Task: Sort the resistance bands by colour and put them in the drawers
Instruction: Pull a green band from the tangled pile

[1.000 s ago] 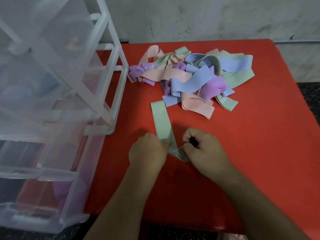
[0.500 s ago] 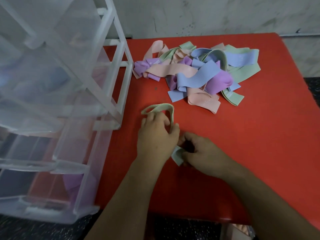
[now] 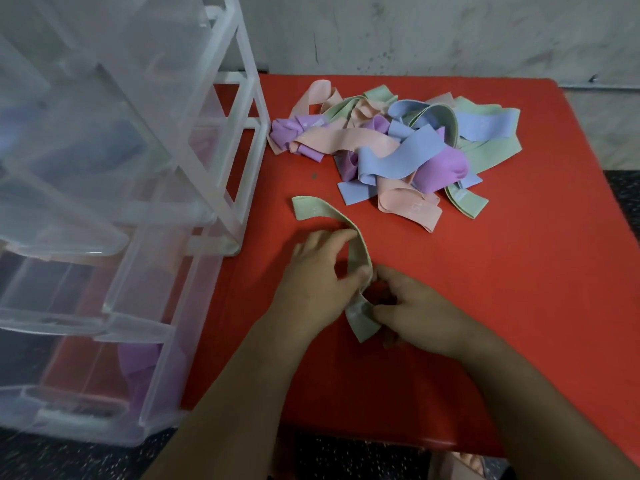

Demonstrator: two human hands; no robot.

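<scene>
Green band (image 3: 358, 251) near tabletop's (image 3: 485, 271) front edge, pinched by left hand (image 3: 311, 282) at mid-length and right hand (image 3: 419, 306) at near end; long axis runs away far-left, drawers (image 3: 114, 271) on left hand's side.

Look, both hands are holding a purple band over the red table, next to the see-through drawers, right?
Not purple: the band held by the left hand and right hand is pale green. The head view shows it over the red table, next to the see-through drawers.
</scene>
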